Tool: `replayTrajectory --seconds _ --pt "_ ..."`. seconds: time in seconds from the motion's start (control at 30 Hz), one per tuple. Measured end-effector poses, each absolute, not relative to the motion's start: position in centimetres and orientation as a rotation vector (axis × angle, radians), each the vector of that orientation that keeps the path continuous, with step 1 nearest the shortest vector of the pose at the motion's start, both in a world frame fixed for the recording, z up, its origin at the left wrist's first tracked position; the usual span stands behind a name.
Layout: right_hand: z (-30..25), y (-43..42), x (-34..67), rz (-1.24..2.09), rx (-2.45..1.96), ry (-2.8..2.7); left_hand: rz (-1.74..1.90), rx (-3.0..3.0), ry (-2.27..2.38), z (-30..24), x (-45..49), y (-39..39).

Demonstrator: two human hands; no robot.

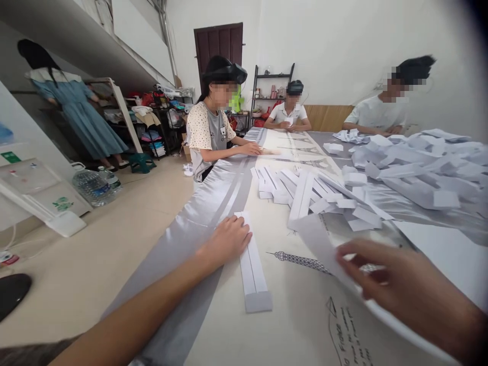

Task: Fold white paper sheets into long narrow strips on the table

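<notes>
My left hand [227,236] rests on the far end of a long, narrow white folded paper strip [253,272], its bent fingers close together and gripping it against the tabletop. A seam runs down the strip's middle, and a grey-looking flap lies across its near end. At the right, my right hand [404,290], blurred by motion, pinches the edge of a thin white paper piece [314,236] raised above the table. Beyond both hands is a loose heap of similar folded paper strips [301,198].
A printed cloth [290,310] with tower drawings covers the table. On the right are a large pile of white paper pieces [427,162] and flat white sheets [446,259]. Three people sit around the table; another person [72,101] stands at the left, near water bottles [93,185].
</notes>
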State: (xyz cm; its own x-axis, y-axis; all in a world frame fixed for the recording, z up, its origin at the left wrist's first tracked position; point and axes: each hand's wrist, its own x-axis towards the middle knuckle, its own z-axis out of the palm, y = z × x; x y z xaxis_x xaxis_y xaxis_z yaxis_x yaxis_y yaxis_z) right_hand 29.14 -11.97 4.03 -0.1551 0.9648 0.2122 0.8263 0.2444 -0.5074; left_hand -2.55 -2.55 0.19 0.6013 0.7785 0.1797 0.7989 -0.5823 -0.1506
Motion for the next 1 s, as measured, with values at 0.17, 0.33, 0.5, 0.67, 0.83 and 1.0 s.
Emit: replayTrajectory --seconds 0.17,0.33,0.5,0.67,0.83,1.0 --pt "2.5 -12.3 23.5 0.920 -1.413 -2.265 -0.153 -2.608 -1.268 0.4 -2.7 -2.4" --pt "1.8 -10.5 25.4 0.818 -1.286 -2.365 -0.203 -2.599 -1.268 0.2 -3.1 -2.0" --pt "-0.3 -9.5 25.4 0.442 -1.317 -2.467 -0.246 -2.588 -1.284 0.5 -3.0 -2.0" --pt "-1.4 -9.8 24.3 0.317 -1.395 -2.320 -0.527 -2.731 -1.146 0.1 -1.6 -3.4" --pt "-1.9 -9.6 24.5 0.345 -1.566 -2.151 -0.373 -2.878 -1.011 -0.7 -0.1 -5.0" --pt "-0.2 -10.1 25.3 0.601 -1.546 -2.054 -0.374 -2.854 -0.997 -0.9 -0.3 -4.8"
